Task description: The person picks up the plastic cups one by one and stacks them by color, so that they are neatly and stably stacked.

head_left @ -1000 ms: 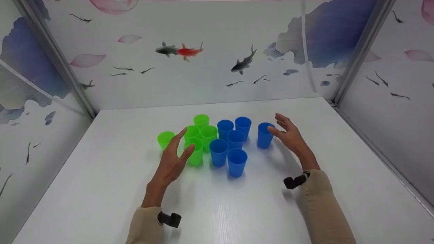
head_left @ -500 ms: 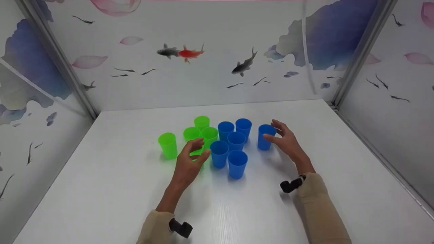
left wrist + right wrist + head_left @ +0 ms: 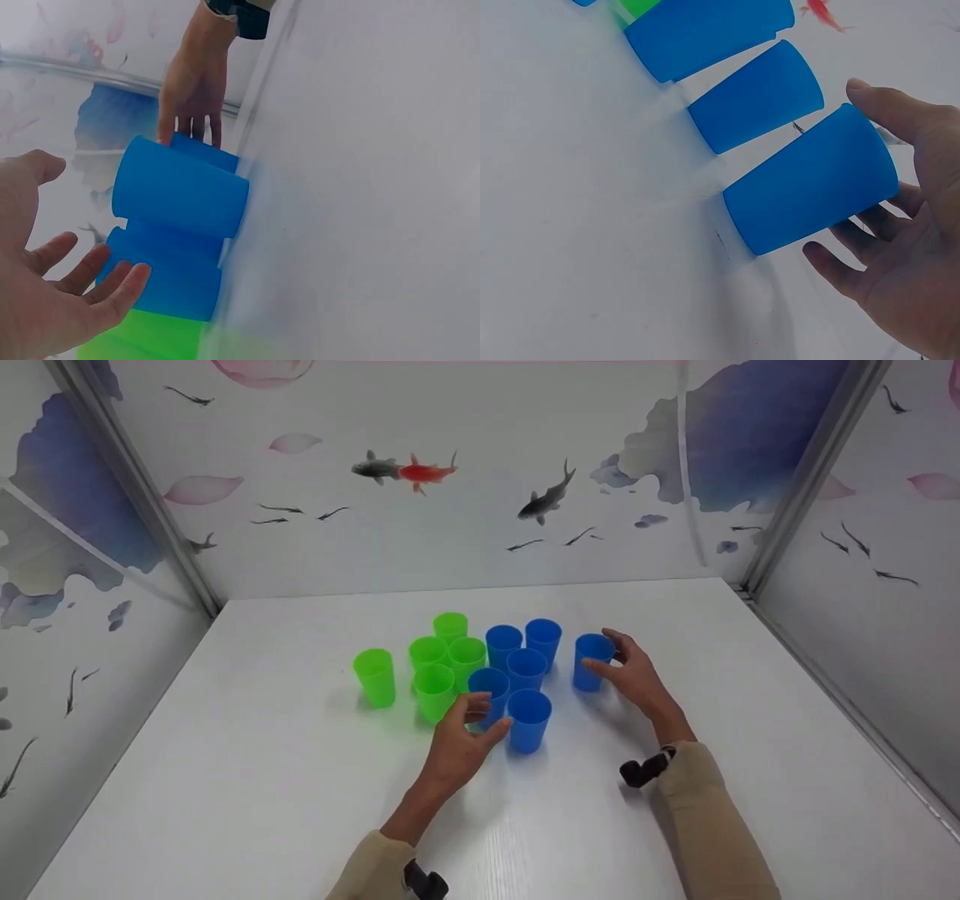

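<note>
5 green cups (image 3: 434, 695) beside blue cups (image 3: 527, 673)

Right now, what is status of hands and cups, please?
Left hand open, near front blue cup. Right hand at rightmost blue cup, grip unclear. Other cups close ahead.

Five blue cups (image 3: 526, 669) cluster on the 3 o'clock side of four green cups (image 3: 467, 661), all plain, tapered and upright, mouths up. A sixth blue cup (image 3: 587, 680) stands apart toward 3 o'clock, a fifth green cup (image 3: 375, 681) toward 9 o'clock, likewise upright.
</note>
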`<state>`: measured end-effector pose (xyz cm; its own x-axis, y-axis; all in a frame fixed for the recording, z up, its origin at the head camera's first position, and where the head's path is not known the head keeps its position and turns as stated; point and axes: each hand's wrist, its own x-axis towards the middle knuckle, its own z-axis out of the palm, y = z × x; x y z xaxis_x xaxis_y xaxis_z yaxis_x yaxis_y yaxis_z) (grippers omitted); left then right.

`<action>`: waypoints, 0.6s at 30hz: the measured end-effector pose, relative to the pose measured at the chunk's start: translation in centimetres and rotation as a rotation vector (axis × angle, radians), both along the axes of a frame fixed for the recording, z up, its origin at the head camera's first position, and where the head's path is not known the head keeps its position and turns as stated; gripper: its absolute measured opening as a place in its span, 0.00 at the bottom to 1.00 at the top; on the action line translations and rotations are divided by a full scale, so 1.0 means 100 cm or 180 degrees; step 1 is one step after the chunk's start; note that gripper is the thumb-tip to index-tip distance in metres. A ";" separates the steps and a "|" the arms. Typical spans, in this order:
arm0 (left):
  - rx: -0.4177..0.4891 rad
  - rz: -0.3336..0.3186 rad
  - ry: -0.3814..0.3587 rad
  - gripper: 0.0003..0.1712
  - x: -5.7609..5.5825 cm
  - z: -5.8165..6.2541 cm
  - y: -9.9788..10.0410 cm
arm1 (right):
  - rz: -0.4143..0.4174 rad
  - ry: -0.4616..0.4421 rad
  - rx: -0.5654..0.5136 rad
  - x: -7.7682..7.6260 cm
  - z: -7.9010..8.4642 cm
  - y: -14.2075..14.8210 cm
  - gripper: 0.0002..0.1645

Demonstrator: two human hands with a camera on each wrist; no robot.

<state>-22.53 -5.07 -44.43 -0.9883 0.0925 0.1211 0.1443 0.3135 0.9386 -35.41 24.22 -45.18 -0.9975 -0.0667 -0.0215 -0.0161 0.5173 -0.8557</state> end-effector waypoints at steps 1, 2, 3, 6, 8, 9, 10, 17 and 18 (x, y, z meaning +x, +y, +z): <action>-0.0002 -0.0024 -0.0045 0.34 0.000 -0.001 0.002 | -0.0021 -0.0006 -0.0003 0.000 0.000 -0.001 0.55; -0.0004 -0.0051 -0.0078 0.35 0.000 -0.002 0.003 | -0.0040 -0.0011 -0.0014 -0.001 0.000 -0.001 0.55; -0.0008 -0.0069 -0.0109 0.35 -0.001 -0.003 0.004 | -0.0051 -0.0015 -0.0027 -0.002 0.000 -0.002 0.55; -0.0053 -0.0087 -0.0170 0.37 0.000 -0.007 0.007 | -0.0016 -0.0053 -0.0071 -0.002 -0.001 -0.002 0.55; -0.0094 -0.0091 -0.0197 0.38 0.001 -0.008 0.010 | 0.0018 -0.0077 -0.0105 -0.002 -0.003 -0.001 0.55; -0.0123 -0.0094 -0.0214 0.38 0.001 -0.009 0.011 | 0.0026 -0.0086 -0.0111 -0.002 -0.003 -0.001 0.55; -0.0153 -0.0103 -0.0227 0.39 0.001 -0.009 0.013 | 0.0028 -0.0090 -0.0116 -0.002 -0.004 0.000 0.55; -0.0286 -0.0043 -0.0306 0.42 -0.002 -0.006 0.026 | -0.0027 -0.0121 -0.0147 -0.003 -0.004 0.001 0.55; -0.0287 -0.0028 -0.0317 0.42 -0.002 -0.006 0.027 | -0.0013 -0.0141 -0.0155 -0.003 -0.005 0.001 0.55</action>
<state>-22.73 -2.33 -45.04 -0.9941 0.1075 0.0133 0.0551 0.3963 0.9165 -35.71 24.36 -45.65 -0.9959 -0.0648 -0.0625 0.0243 0.4750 -0.8796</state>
